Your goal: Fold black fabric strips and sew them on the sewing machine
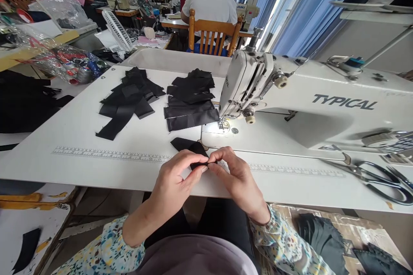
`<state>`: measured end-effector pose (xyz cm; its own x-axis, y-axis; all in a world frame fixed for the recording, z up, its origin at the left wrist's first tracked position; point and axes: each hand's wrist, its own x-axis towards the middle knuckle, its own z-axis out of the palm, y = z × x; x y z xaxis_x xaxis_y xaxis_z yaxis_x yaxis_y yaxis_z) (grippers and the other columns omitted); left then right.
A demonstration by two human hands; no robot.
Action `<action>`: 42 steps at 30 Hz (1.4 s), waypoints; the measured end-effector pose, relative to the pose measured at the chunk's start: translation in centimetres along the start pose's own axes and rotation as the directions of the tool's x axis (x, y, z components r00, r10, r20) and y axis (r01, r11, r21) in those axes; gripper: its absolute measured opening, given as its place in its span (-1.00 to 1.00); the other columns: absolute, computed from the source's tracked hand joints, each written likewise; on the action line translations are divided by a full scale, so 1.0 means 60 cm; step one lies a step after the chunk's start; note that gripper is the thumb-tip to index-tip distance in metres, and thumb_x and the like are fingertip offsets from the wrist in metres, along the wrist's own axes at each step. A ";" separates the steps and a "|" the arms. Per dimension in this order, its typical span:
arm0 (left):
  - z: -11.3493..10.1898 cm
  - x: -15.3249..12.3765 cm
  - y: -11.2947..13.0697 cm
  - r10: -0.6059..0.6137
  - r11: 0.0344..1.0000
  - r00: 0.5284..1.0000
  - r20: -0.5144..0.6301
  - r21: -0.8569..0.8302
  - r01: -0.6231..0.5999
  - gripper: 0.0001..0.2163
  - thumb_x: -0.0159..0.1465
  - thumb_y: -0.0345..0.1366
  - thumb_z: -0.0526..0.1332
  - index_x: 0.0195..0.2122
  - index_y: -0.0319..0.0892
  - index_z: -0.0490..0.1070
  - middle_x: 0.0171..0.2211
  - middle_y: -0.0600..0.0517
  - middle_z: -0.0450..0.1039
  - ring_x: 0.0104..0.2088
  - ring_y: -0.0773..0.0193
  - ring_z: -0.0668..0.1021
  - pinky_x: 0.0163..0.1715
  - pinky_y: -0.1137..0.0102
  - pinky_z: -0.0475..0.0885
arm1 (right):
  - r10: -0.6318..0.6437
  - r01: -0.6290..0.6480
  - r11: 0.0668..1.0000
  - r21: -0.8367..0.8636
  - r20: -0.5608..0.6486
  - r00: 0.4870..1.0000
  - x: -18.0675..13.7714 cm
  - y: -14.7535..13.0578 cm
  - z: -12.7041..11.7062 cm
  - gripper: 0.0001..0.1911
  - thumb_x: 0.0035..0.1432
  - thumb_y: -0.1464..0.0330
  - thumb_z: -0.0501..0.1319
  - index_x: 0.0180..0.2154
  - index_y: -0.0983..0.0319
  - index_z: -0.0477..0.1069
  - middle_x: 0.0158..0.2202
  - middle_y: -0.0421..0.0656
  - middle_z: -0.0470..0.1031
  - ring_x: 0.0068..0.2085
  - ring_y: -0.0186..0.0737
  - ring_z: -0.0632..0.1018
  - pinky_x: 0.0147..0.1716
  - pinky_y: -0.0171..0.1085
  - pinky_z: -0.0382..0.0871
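A small black fabric piece (pixel 189 146) lies at the near edge of the white sewing table (pixel 80 137). My left hand (pixel 179 178) and my right hand (pixel 234 174) both pinch its near end, fingertips meeting over it. Just behind them stands the white sewing machine (pixel 322 103), its needle area (pixel 223 123) a short way beyond the fabric. Two heaps of black fabric strips rest further back: one (pixel 129 96) at the left, one (pixel 191 99) right next to the machine head.
Large scissors (pixel 377 176) lie on the table at the right. A printed ruler (pixel 109 154) runs along the table front. Bags of items (pixel 69 64) sit far left. A person in white sits on a wooden chair (pixel 213 34) ahead; other people work at machines beyond.
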<state>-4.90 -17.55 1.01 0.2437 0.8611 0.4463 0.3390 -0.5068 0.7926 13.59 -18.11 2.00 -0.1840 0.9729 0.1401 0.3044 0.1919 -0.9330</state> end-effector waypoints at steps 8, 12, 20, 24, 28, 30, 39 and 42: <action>-0.005 0.001 0.001 -0.012 1.000 0.999 -0.030 0.011 0.013 -0.88 0.35 -0.48 0.26 -0.21 -0.11 0.53 -0.28 0.04 0.55 -0.28 0.31 0.59 -0.26 0.46 0.50 | -0.027 0.027 0.999 -0.032 -0.008 1.000 -0.001 0.004 0.003 -0.93 0.34 0.38 0.19 -0.22 0.12 0.45 -0.20 -0.20 0.45 -0.13 -0.19 0.48 -0.07 -0.17 0.33; -0.005 0.001 0.003 -0.039 0.999 0.998 -0.040 0.012 0.039 -0.89 0.33 -0.49 0.27 -0.28 -0.13 0.50 -0.33 0.07 0.53 -0.33 0.34 0.57 -0.30 0.47 0.47 | -0.021 0.021 0.999 -0.026 -0.012 1.000 0.000 0.006 0.004 -0.93 0.33 0.38 0.19 -0.19 0.12 0.45 -0.19 -0.20 0.47 -0.12 -0.19 0.49 -0.06 -0.16 0.35; -0.005 0.001 0.002 -0.069 0.996 0.996 -0.052 0.053 0.072 -0.85 0.28 -0.46 0.28 -0.38 -0.14 0.35 -0.37 0.09 0.47 -0.35 0.34 0.52 -0.32 0.44 0.41 | 0.001 -0.001 1.000 -0.012 -0.016 1.000 0.001 0.006 0.004 -0.94 0.32 0.37 0.20 -0.18 0.13 0.45 -0.15 -0.18 0.48 -0.10 -0.18 0.49 -0.04 -0.17 0.35; -0.003 0.001 0.000 -0.044 0.999 0.997 -0.060 0.012 0.045 -0.84 0.29 -0.47 0.26 -0.39 -0.14 0.34 -0.37 0.09 0.45 -0.33 0.33 0.54 -0.29 0.43 0.44 | 0.001 -0.001 1.000 -0.019 0.000 1.000 0.003 0.003 0.003 -0.94 0.33 0.36 0.20 -0.21 0.13 0.45 -0.19 -0.19 0.48 -0.14 -0.18 0.49 -0.08 -0.16 0.36; 0.002 0.002 -0.001 -0.007 0.999 0.994 -0.107 -0.045 0.002 -0.82 0.28 -0.50 0.26 -0.40 -0.14 0.31 -0.35 0.07 0.44 -0.29 0.32 0.55 -0.27 0.43 0.47 | -0.024 0.024 0.999 -0.033 0.002 1.000 0.004 0.004 0.003 -0.94 0.34 0.36 0.20 -0.22 0.13 0.45 -0.21 -0.19 0.46 -0.14 -0.17 0.48 -0.10 -0.16 0.35; 0.005 0.002 -0.002 -0.028 0.998 0.993 -0.111 -0.054 0.022 -0.82 0.28 -0.50 0.26 -0.39 -0.14 0.30 -0.37 0.09 0.44 -0.32 0.34 0.53 -0.28 0.44 0.47 | -0.042 0.042 0.998 -0.047 -0.004 0.999 0.005 0.005 0.003 -0.94 0.34 0.37 0.20 -0.22 0.13 0.45 -0.21 -0.18 0.45 -0.13 -0.16 0.47 -0.09 -0.15 0.34; 0.000 0.002 -0.002 0.011 1.000 0.999 -0.038 -0.009 -0.011 -0.80 0.38 -0.49 0.20 -0.09 -0.11 0.56 -0.28 0.04 0.49 -0.31 0.35 0.54 -0.30 0.47 0.46 | -0.051 0.051 0.998 -0.046 -0.008 0.999 0.004 0.005 0.001 -0.94 0.35 0.37 0.20 -0.21 0.12 0.45 -0.20 -0.19 0.45 -0.11 -0.17 0.48 -0.08 -0.15 0.33; -0.002 0.002 -0.003 0.014 1.000 0.999 -0.030 -0.010 -0.014 -0.82 0.39 -0.48 0.21 -0.15 -0.12 0.59 -0.29 0.03 0.49 -0.33 0.36 0.54 -0.34 0.46 0.44 | -0.038 0.037 0.998 -0.048 -0.009 0.999 0.004 0.007 0.000 -0.95 0.34 0.38 0.21 -0.22 0.12 0.45 -0.21 -0.20 0.44 -0.12 -0.18 0.48 -0.08 -0.15 0.32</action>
<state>-5.01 -17.35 0.97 0.2206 0.8549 0.4696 0.3267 -0.5184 0.7903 13.69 -17.80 1.62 -0.1867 0.9661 0.1784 0.3421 0.2342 -0.9100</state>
